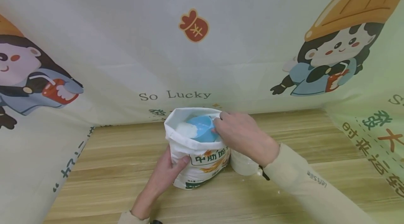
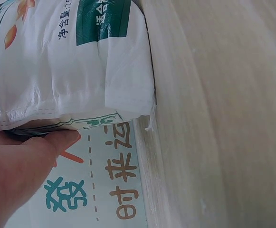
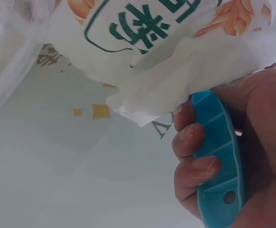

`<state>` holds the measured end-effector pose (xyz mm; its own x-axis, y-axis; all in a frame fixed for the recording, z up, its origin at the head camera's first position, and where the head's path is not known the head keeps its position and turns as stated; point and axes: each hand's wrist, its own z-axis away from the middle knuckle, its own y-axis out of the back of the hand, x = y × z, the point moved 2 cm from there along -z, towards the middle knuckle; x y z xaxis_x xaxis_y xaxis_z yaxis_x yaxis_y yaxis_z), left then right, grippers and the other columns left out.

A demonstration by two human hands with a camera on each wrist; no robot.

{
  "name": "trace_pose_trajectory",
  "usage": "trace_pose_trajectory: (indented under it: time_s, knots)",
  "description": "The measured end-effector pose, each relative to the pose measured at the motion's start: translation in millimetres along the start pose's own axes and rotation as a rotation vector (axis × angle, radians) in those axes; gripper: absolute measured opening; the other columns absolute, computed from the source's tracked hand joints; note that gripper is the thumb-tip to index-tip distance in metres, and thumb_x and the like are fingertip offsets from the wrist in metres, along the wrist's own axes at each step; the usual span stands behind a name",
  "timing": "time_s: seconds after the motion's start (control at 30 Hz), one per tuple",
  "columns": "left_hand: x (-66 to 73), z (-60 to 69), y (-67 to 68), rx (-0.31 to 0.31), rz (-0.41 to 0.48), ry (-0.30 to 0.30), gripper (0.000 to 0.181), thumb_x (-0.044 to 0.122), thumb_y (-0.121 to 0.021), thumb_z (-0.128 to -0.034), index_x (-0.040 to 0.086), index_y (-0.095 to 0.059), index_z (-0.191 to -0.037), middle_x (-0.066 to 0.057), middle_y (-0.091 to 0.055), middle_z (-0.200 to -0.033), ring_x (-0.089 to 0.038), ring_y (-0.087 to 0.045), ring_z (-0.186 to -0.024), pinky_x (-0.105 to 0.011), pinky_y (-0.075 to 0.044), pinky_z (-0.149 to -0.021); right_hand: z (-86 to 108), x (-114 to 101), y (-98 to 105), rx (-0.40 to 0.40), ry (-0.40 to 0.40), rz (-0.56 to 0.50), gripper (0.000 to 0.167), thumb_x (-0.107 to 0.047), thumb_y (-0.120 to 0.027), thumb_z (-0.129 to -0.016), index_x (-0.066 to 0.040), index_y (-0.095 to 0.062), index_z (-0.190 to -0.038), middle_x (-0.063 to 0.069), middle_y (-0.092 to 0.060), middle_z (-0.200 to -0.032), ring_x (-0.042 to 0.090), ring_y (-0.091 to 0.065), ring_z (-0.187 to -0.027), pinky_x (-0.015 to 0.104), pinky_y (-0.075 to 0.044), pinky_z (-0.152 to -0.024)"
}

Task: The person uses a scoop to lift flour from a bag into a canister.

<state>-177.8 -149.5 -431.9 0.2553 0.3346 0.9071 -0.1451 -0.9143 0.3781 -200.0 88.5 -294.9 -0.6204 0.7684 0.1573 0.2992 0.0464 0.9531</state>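
Note:
A white printed flour bag [image 1: 189,178] stands upright on the table with its rim turned outward. My left hand [image 1: 164,169] grips its left side, thumb across the front; the other fingers are mostly hidden. In the left wrist view part of that hand [image 2: 23,166] shows at the edge of the bag [image 2: 80,80]. My right hand [image 1: 241,133] holds a blue scoop [image 1: 206,129] inside the bag's mouth, with white flour [image 1: 186,130] beside its bowl. Its fingers wrap the ridged scoop handle [image 3: 218,156] in the right wrist view.
Close to the bag's right side, partly under my right wrist, stands a translucent container [image 1: 243,164]. A few white specks lie on the wooden table [image 1: 120,171] near it. Printed cloth [image 1: 126,41] walls off the back and both sides.

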Motion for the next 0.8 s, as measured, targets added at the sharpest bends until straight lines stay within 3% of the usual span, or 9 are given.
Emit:
trace_pose_trajectory:
  time_s: [0.3, 0.6, 0.8]
  knots:
    - [-0.5, 0.5, -0.2, -0.001, -0.016, 0.0, 0.051, 0.027, -0.066, -0.1025, 0.019, -0.045, -0.148, -0.01, -0.062, -0.137, -0.033, -0.059, -0.127, -0.058, -0.05, -0.102, 8.8, 5, -9, 0.1, -0.006, -0.055, 0.026, -0.03, -0.069, -0.101, -0.005, -0.066, -0.093, 0.004, -0.053, -0.075, 0.021, -0.05, -0.061, 0.036, -0.048, -0.049]
    - [-0.3, 0.7, 0.4, 0.005, -0.024, 0.0, 0.048, 0.026, -0.067, -0.1021, 0.018, -0.048, -0.146, -0.01, -0.063, -0.135, -0.032, -0.061, -0.125, -0.057, -0.051, -0.101, 11.3, 7, -13, 0.112, -0.033, -0.147, 0.024, -0.028, -0.072, -0.099, -0.007, -0.063, -0.092, 0.002, -0.054, -0.075, 0.02, -0.053, -0.064, 0.038, -0.051, -0.054]
    - [-0.5, 0.6, 0.8, 0.004, -0.034, 0.0, 0.049, 0.027, -0.067, -0.1023, 0.018, -0.048, -0.146, -0.011, -0.063, -0.135, -0.032, -0.061, -0.125, -0.057, -0.051, -0.101, 14.3, 7, -13, 0.1, -0.043, -0.189, 0.023, -0.028, -0.071, -0.1, -0.005, -0.067, -0.101, 0.002, -0.057, -0.079, 0.018, -0.055, -0.067, 0.035, -0.053, -0.06]
